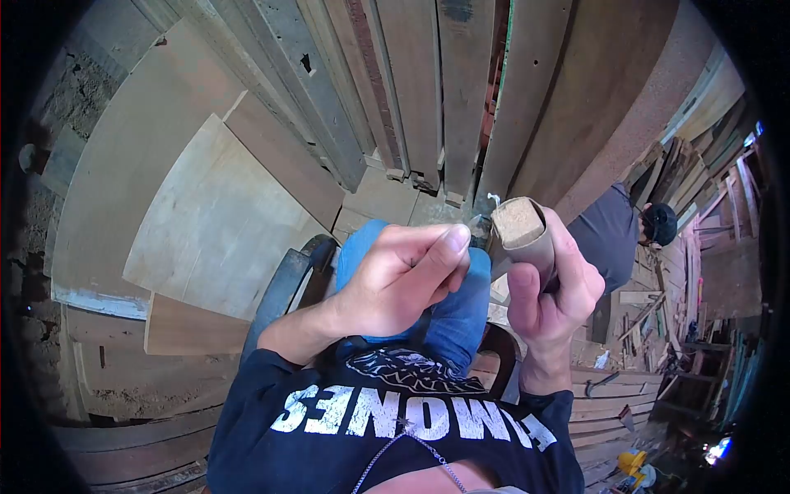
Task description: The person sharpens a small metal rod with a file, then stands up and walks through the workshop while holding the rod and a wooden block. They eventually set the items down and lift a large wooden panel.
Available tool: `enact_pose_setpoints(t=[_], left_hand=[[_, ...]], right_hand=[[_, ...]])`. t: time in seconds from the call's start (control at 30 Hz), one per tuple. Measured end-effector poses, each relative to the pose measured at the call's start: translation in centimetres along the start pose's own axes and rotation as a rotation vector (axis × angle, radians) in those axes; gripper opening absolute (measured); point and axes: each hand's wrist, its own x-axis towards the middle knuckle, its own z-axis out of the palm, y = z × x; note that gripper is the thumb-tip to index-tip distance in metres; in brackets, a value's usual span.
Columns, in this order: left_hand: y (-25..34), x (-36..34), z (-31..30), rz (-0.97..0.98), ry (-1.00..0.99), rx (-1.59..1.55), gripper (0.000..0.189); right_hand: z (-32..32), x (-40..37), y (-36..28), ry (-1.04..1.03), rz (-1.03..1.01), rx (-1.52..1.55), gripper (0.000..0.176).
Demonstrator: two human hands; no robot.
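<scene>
In the head view my right hand (568,280) grips a short, rounded block (520,224) with a rough tan, cork-like end facing up. A thin brown wrap (536,257) goes around its sides, and its edge stands slightly proud of the end face. My left hand (411,267) is closed just left of the block, thumb pressed against the curled fingers in a pinch. I cannot tell what, if anything, sits in that pinch. Both hands are raised over my lap, where blue jeans (469,329) show.
Long boards (411,90) lean upright ahead of me. Plywood sheets (214,218) stand at the left. A dark chair armrest (280,284) is beside my left arm. Another person (605,235) in a grey shirt and dark cap is at the right, near scrap wood (650,321).
</scene>
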Motion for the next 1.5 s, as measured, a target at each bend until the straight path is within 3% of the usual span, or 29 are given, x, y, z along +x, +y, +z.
enact_pose_setpoints(t=[0.27,0.33,0.4,0.47,0.53,0.8,1.07,1.13,1.17,1.2,1.27,1.4,1.5], left_hand=[[-0.5,0.2,0.1,-0.023,0.012,-0.013,0.042],[-0.7,0.1,0.4,-0.028,0.026,0.03,0.041],[-0.8,-0.6,1.0,0.101,-0.16,0.204,0.039],[-0.9,0.0,0.6,0.128,-0.007,0.15,0.041],[-0.9,0.2,-0.4,0.058,-0.033,0.158,0.043],[-0.8,0.4,-0.1,-0.016,-0.02,-0.053,0.044],[-0.6,0.4,0.2,-0.046,-0.027,-0.156,0.044],[-0.9,0.6,-0.2,-0.134,-0.015,-0.194,0.044],[-1.5,1.0,-0.3,0.059,-0.056,-0.046,0.045],[-1.7,0.8,0.0,0.06,-0.062,-0.044,0.045],[-1.1,0.0,0.9,0.029,-0.195,-0.154,0.045],[-0.8,0.5,-0.2,-0.225,-0.132,-0.424,0.051],[-0.8,0.6,-0.2,-0.259,-0.141,-0.512,0.05]], right_hand=[[1.2,0.0,0.2,0.017,-0.123,-0.139,0.047],[1.0,0.8,0.3,-0.028,0.027,-0.339,0.043],[1.5,0.9,2.4,0.049,0.1,-0.222,0.039],[1.0,0.9,1.7,0.041,0.132,-0.14,0.036],[0.6,0.5,1.0,0.042,0.229,-0.016,0.034],[-0.5,-0.4,-0.2,-0.033,0.161,0.087,0.044],[0.5,-0.2,-0.2,-0.045,0.005,-0.028,0.042],[1.0,0.0,0.4,-0.022,-0.026,-0.083,0.041],[1.2,0.2,0.8,0.002,-0.056,-0.141,0.039],[1.4,0.7,1.1,-0.039,-0.021,-0.284,0.036],[1.7,0.4,1.8,-0.031,0.166,-0.147,0.035],[0.9,0.2,1.2,0.036,0.102,-0.037,0.036],[0.2,0.0,0.5,0.012,0.064,0.021,0.041]])
